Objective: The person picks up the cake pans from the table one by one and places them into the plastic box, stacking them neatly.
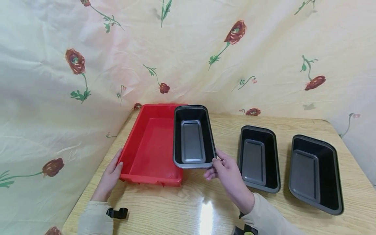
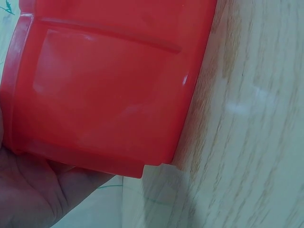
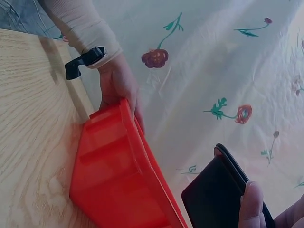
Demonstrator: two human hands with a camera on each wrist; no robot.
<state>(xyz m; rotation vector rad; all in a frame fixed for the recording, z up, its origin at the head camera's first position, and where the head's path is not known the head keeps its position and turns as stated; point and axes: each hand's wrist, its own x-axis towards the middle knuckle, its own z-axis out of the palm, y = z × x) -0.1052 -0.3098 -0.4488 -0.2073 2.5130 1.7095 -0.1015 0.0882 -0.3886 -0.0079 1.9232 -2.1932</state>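
Observation:
My right hand [image 1: 227,171] pinches the near right corner of a dark loaf pan [image 1: 193,140], thumb on the rim and fingers below. The pan is raised and overlaps the right side of a shallow red plastic tray [image 1: 155,147] in the head view; in the right wrist view the pan [image 3: 213,194] is tilted beside the tray [image 3: 111,166]. At the tray's near left corner, my left hand [image 1: 110,176] grips the rim, thumb along the edge. The left wrist view shows the tray's outer wall [image 2: 104,95], with part of the left hand [image 2: 33,190] at its edge.
Two more dark loaf pans stand on the wooden table [image 1: 164,209] at the right: one nearer the middle [image 1: 254,163], the other further right [image 1: 305,173]. A flower-patterned cloth [image 1: 182,49] hangs behind the table and along its left side.

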